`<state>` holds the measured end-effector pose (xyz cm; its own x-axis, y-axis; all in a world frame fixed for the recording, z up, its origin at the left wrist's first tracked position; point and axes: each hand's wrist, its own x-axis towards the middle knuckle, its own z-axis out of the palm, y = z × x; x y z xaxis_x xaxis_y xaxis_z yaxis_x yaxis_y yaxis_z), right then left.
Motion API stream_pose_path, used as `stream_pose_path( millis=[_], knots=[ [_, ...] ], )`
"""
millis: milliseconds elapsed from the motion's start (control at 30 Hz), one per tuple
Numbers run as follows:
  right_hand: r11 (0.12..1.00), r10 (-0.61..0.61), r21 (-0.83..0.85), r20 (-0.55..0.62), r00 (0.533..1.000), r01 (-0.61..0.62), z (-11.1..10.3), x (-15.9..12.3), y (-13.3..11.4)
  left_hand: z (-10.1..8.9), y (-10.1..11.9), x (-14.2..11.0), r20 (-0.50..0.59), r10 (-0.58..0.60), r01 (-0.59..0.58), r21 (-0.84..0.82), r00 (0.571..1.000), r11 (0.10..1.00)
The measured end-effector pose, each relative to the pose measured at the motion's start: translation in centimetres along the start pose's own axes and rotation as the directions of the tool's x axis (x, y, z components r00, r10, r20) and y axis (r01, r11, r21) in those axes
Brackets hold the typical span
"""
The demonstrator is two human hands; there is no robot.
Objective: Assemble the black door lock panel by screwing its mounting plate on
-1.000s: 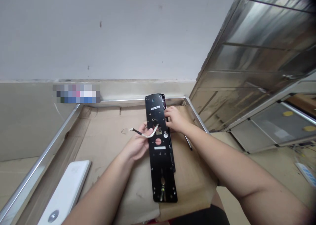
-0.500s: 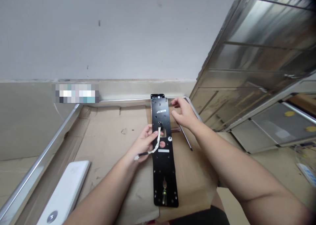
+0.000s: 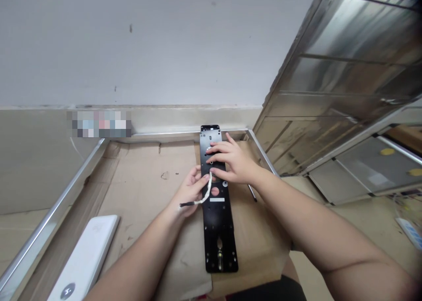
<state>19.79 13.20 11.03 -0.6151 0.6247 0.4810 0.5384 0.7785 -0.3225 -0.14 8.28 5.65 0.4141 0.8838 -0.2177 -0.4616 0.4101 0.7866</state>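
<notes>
A long black panel [image 3: 219,222] with screw holes and small labels stands lengthwise before me, its far end near the table's back edge. My left hand [image 3: 191,189] is closed around its left edge, fingers partly hidden beneath, thumb on top. A white-sleeved cable [image 3: 208,191] with a dark end comes out of the panel's middle beside that thumb and hangs to the left across my left hand. My right hand [image 3: 235,160] lies over the panel's upper part, fingers spread, its thumb close to the cable's root. Whether that thumb touches the cable, I cannot tell.
Cardboard [image 3: 148,173] covers the metal-framed table. At the lower left lies a white long casing [image 3: 89,252] with a round lens-like spot. A thin rod with a dark tip [image 3: 252,193] shows partly beneath my right forearm. A wall stands behind, with metallic panels [image 3: 329,85] at the right.
My right hand has moved left from beside the panel onto its upper part, fingers spreading. The cable's dark end has shifted slightly. My left hand keeps its hold.
</notes>
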Motion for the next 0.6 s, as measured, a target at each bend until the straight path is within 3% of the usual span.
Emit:
stream_pose_path(
  millis=[300, 467, 600],
  knots=[
    [0.995, -0.096, -0.028, -0.055, 0.994, 0.094, 0.8, -0.1, 1.9, 0.6, 0.1, -0.5, 0.048, 0.054, -0.052, -0.038, 0.997, 0.998],
    [0.998, -0.050, -0.024, -0.006, 0.999, 0.050, 0.8, -0.1, 2.7, 0.3, 0.1, -0.5, 0.087, 0.154, -0.162, 0.091, 0.984, 0.983],
    [0.999, -0.040, 0.007, -0.002, 0.999, 0.040, 1.0, -0.1, 3.2, -0.4, 0.3, -0.6, 0.131, 0.115, -0.144, 0.244, 0.985, 0.959]
  ],
)
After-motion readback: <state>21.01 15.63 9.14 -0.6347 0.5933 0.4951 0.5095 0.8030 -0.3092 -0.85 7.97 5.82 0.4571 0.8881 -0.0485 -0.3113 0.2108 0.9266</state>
